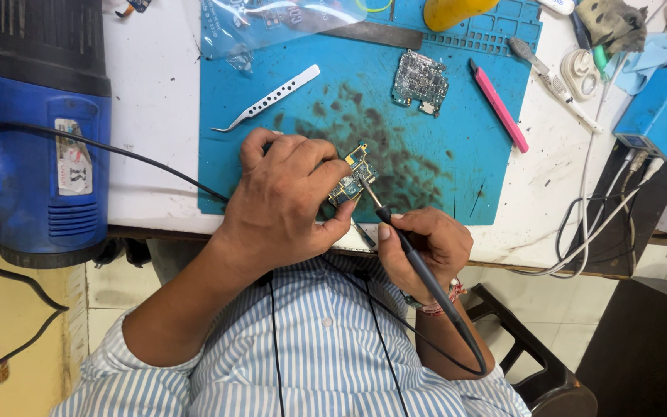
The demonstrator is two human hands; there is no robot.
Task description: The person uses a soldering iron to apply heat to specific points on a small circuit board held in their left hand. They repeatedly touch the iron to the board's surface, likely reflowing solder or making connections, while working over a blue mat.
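gleaming small green-gold circuit board, densely populated.

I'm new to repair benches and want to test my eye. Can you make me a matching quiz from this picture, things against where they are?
Things:
1 small circuit board
2 soldering iron
3 tweezers
4 pink tool

Places:
A lying on the blue mat, right side
B in the left hand
C in the right hand
D lying on the mat above the left hand

Pairs: 1-B, 2-C, 3-D, 4-A
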